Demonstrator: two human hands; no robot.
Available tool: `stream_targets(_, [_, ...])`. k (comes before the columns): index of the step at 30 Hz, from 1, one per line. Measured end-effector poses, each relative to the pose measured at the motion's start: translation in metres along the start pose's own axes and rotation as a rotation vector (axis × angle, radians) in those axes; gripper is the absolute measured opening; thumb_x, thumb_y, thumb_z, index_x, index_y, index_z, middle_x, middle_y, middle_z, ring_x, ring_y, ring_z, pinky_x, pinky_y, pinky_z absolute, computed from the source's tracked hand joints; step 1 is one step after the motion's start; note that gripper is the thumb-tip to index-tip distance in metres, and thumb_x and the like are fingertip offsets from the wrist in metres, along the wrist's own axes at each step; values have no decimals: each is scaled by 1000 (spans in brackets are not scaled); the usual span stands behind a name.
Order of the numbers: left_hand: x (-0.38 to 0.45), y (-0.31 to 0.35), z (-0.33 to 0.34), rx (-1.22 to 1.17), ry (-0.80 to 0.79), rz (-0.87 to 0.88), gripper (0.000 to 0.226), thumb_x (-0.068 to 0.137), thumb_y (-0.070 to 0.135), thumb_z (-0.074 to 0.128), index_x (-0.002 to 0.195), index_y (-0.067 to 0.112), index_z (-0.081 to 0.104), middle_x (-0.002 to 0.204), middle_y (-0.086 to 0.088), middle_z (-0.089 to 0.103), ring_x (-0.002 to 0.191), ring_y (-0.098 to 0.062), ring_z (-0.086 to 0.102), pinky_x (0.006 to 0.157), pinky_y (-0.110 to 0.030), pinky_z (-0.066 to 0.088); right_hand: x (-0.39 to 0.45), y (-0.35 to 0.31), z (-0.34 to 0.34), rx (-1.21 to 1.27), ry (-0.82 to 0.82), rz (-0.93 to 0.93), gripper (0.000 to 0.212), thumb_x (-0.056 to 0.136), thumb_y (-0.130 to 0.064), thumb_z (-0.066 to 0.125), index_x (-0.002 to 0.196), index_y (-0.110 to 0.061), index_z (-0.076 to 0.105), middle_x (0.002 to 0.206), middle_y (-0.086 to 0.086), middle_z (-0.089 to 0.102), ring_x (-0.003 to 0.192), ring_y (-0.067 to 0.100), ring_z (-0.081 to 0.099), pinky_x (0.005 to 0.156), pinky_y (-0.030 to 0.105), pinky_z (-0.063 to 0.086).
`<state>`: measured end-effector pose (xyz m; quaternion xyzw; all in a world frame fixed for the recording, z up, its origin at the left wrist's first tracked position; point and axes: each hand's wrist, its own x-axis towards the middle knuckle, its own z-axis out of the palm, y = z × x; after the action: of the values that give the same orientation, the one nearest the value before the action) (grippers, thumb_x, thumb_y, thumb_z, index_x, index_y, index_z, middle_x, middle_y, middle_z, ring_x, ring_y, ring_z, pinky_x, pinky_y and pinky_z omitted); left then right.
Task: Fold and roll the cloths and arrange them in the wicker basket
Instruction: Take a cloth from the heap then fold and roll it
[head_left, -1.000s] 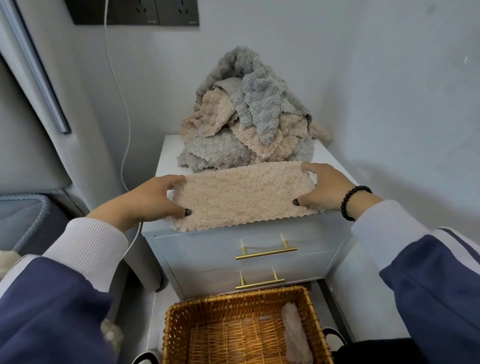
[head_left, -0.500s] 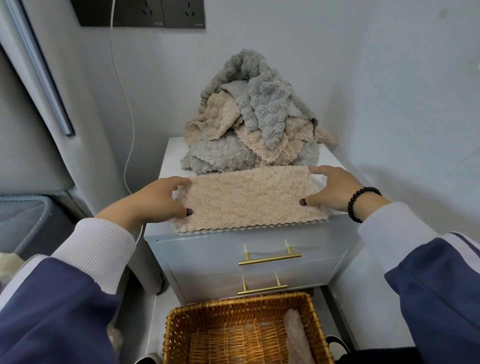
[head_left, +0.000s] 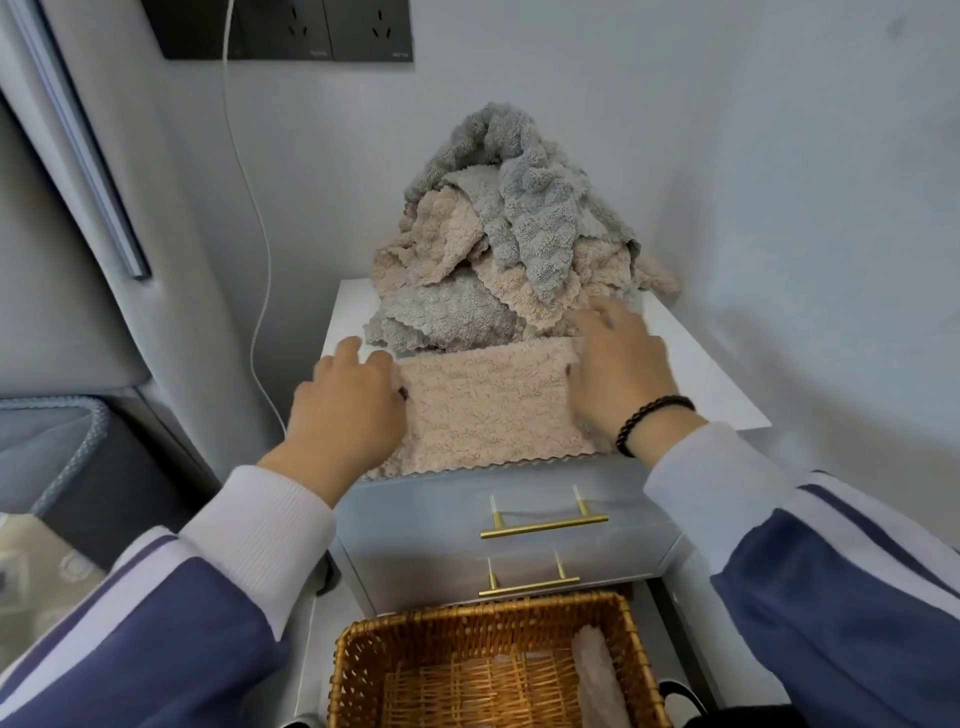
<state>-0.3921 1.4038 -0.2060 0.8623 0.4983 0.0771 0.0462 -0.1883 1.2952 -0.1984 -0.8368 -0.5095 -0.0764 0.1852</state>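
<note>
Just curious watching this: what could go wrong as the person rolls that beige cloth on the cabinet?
The folded beige fleece cloth overhangs the grey cabinet's front edge, so it might slip off. The heaped pile of grey and beige cloths sits right behind the right hand and could topple forward. The left hand might roll unevenly.

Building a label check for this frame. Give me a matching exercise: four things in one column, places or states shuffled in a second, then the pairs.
Things:
1. flat beige fleece cloth
2. heap of grey and beige fleece cloths
3. brown woven wicker basket
4. pale rolled fleece cloth

Places or states:
A. on the floor in front of the pale grey two-drawer cabinet
B. piled at the back of the cabinet top
C. lying inside the basket, along its right side
D. spread at the cabinet's front edge, under the left hand and right hand

Pairs: 1-D, 2-B, 3-A, 4-C
</note>
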Motion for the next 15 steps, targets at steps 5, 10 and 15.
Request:
stream_targets(5, [-4,21,24,-211,60,337,43,96,14,41,136,3,44,144,-14,40,135,-33,37,112,-41,31,-3,-32,34,46,-58,-424,50,93,-1,46,142,-6,39,150,9,37,141,25,28,118,42,21])
stream_targets(10, [-6,17,44,-36,-174,289,59,104,37,18,154,13,-2,162,-2,-8,148,-15,-10,119,-33,-6,-4,-22,53,-75,-352,-383,54,103,-31,21,153,-16,9,161,1,5,148,14,-2,118,35,-2])
stream_targets(15, [1,-4,42,-53,-223,197,72,98,58,17,153,20,-7,161,0,-14,147,-15,-15,120,-36,-5,2,3,45,-142,-456,-274,70,97,-59,13,153,-22,-8,159,-4,-13,146,13,-14,119,43,-7])
